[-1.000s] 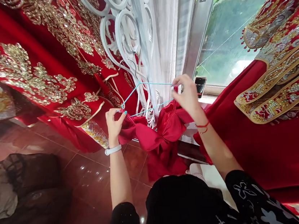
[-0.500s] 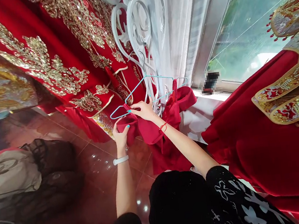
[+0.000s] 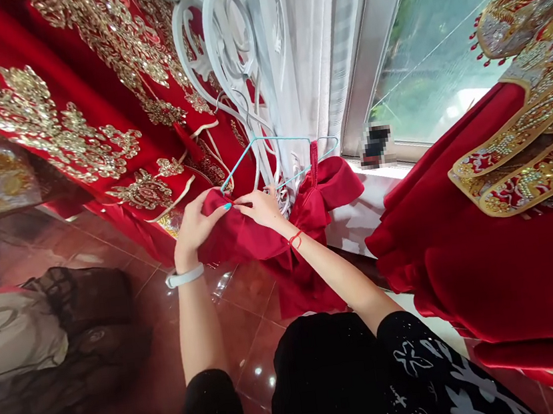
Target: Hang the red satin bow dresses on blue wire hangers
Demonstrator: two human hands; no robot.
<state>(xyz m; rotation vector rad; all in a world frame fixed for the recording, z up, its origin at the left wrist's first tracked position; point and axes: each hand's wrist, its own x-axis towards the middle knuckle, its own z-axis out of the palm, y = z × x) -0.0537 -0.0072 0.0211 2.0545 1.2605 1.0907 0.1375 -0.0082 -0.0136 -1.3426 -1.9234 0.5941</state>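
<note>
A plain red dress point(image 3: 304, 230) hangs by one strap on the right arm of a light-blue wire hanger point(image 3: 283, 138). The hanger's metal hook is up by the white scrolled ironwork. My left hand point(image 3: 197, 225) pinches the dress's left shoulder part between thumb and fingers, close to the hanger's left end, which the cloth covers. Right beside it, my right hand point(image 3: 259, 209) grips the edge of the same cloth, its fingertips nearly meeting my left thumb.
White scrolled ironwork point(image 3: 230, 28) rises behind the hanger. Red gowns with gold sequins point(image 3: 88, 149) hang at the left. A red and gold beaded garment point(image 3: 499, 179) hangs at the right, near a window point(image 3: 438, 46). A beige bag point(image 3: 14, 333) lies at the lower left.
My left hand has moved up from under the dress's shoulder part to its top edge, beside my right hand. The hanger's left end is now covered by cloth. The view has shifted slightly.
</note>
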